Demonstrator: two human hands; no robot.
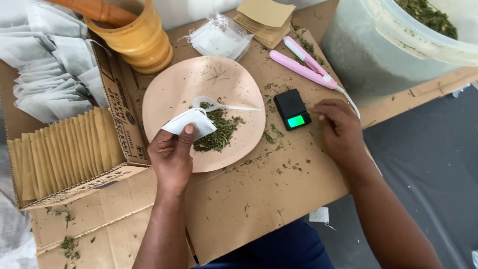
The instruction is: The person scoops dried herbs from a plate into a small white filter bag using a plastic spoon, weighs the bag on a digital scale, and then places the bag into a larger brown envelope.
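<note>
My left hand (172, 154) pinches a small white filter bag (190, 122) over the near edge of a round pink plate (174, 89). A pile of dried green leaves (219, 132) lies on the plate with a white plastic spoon (219, 105) resting beside it. My right hand (341, 130) rests on the cardboard just right of a small black pocket scale (292, 108) with a lit green display; its fingers are curled and hold nothing.
A cardboard box (124, 114) at left holds brown sachets (64, 152) and white filter bags (55, 65). A wooden mortar with pestle (137, 35), a pink sealing tool (306, 67), more sachets (266, 20) and a large plastic tub of dried herb (398, 40) stand at the back.
</note>
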